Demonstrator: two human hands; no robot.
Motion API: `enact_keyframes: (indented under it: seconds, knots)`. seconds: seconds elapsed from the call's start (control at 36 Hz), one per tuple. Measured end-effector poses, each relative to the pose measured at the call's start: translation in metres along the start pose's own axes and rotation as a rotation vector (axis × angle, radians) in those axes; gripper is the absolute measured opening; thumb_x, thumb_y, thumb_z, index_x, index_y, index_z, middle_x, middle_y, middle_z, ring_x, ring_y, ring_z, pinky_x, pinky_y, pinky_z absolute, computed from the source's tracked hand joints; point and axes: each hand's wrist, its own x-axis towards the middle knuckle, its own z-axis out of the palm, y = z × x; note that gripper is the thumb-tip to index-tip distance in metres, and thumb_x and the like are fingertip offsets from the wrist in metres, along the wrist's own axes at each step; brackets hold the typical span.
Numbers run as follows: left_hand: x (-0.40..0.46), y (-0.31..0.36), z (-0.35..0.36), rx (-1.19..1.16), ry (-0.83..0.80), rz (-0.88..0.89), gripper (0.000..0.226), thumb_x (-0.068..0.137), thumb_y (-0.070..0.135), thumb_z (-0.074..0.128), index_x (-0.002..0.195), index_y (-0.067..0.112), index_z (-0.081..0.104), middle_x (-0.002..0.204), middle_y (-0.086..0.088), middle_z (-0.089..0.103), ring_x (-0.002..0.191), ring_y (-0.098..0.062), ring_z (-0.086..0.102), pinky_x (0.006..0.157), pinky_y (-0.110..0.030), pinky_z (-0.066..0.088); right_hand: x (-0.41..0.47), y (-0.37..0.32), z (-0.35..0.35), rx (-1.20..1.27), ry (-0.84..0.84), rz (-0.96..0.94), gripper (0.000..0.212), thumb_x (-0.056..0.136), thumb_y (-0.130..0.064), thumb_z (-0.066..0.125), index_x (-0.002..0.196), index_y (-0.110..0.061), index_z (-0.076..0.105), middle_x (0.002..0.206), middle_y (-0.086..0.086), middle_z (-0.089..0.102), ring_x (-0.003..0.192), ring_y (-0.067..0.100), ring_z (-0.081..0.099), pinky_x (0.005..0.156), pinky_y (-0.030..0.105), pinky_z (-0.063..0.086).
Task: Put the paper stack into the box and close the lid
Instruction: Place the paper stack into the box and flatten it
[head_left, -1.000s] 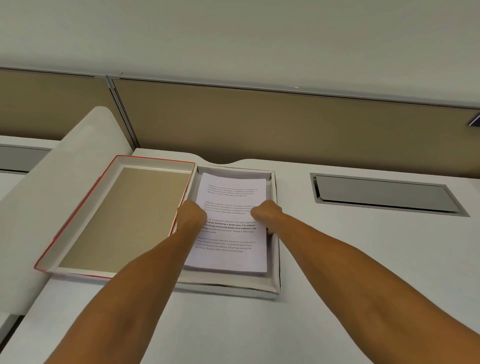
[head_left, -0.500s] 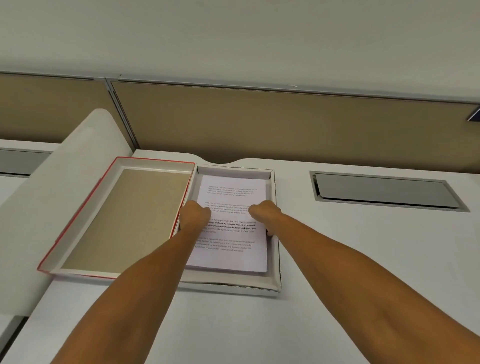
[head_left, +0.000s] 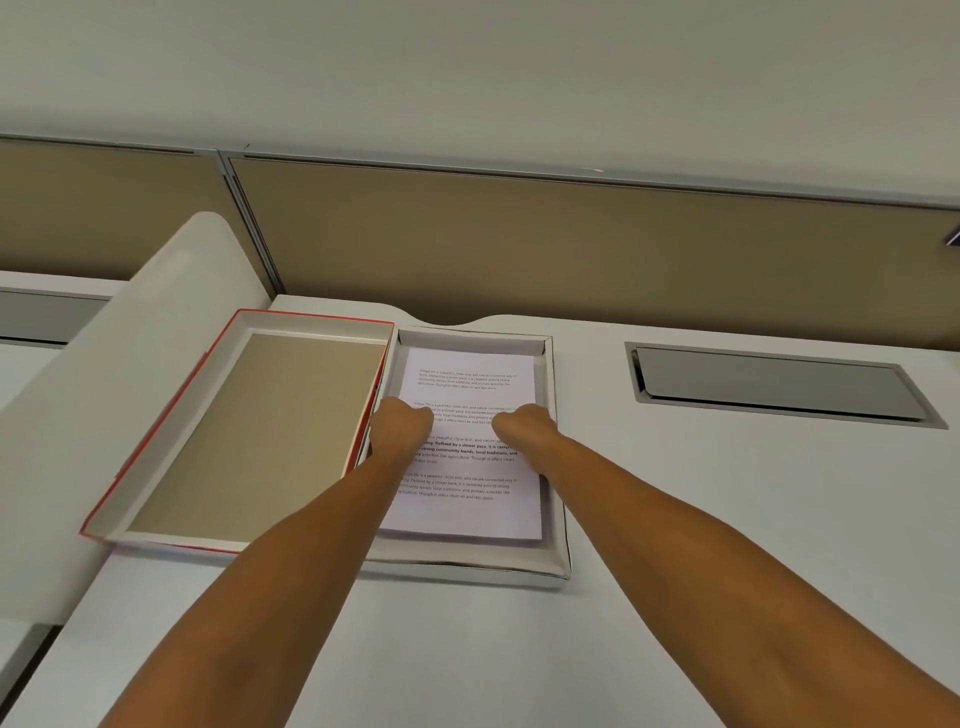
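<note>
The white worktop (head_left: 675, 597) carries all items, with a tan partition panel (head_left: 571, 244) along its 12 o'clock edge and a recessed grey cable hatch (head_left: 774, 384) at 2 o'clock. The red-edged lid (head_left: 171, 431) lies inverted at 9 o'clock of the box (head_left: 558, 467), touching its side. The paper stack (head_left: 467, 374), 1 printed sheet on top, lies flat inside the box. The left hand (head_left: 400, 423) and right hand (head_left: 522, 423) rest on the stack, at 9 o'clock and 3 o'clock of its centre. The fingers are curled under and hidden; whether they grasp the paper cannot be determined.
</note>
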Motion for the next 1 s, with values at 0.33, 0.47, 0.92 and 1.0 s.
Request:
enact_keyframes:
  seconds: [0.33, 0.47, 0.92, 1.0]
  knots:
    - [-0.006, 0.006, 0.005, -0.118, -0.001, -0.011, 0.018, 0.086, 0.022, 0.062, 0.074, 0.011, 0.055, 0.063, -0.002, 0.058, 0.055, -0.016, 0.056, 0.046, -0.021, 0.039, 0.002, -0.001, -0.002, 0.086, -0.031, 0.077, 0.037, 0.097, -0.013, 0.045, 0.130, 0.004, 0.052, 0.105, 0.010, 0.059, 0.089, 0.023, 0.057, 0.073, 0.029, 0.047]
    - [-0.009, 0.004, 0.006, 0.069, -0.001, 0.055, 0.054, 0.088, 0.033, 0.067, 0.129, 0.003, 0.051, 0.111, -0.010, 0.069, 0.096, -0.030, 0.069, 0.075, -0.039, 0.059, 0.008, -0.017, 0.007, -0.026, 0.018, 0.077, 0.075, 0.100, -0.021, 0.047, 0.156, 0.003, 0.003, 0.149, 0.017, 0.038, 0.131, 0.029, 0.044, 0.101, 0.035, 0.046]
    - [-0.019, -0.064, -0.037, 1.118, -0.405, 1.038, 0.133, 0.062, 0.098, 0.036, 0.156, 0.019, -0.015, 0.165, -0.003, -0.019, 0.152, -0.022, -0.017, 0.119, -0.048, -0.018, 0.063, -0.070, -0.005, -0.641, 0.105, -0.506, 0.032, 0.087, -0.018, 0.058, 0.115, -0.003, 0.056, 0.112, 0.013, 0.063, 0.082, 0.022, 0.053, 0.063, 0.031, 0.042]
    - [-0.019, -0.078, -0.044, 1.142, -0.418, 1.077, 0.128, 0.069, 0.091, 0.043, 0.155, 0.018, -0.018, 0.165, -0.004, -0.019, 0.152, -0.024, -0.016, 0.122, -0.050, -0.010, 0.076, -0.074, -0.004, -0.737, 0.076, -0.507, 0.035, 0.088, -0.022, 0.058, 0.117, -0.003, 0.055, 0.114, 0.013, 0.063, 0.091, 0.026, 0.058, 0.068, 0.034, 0.046]
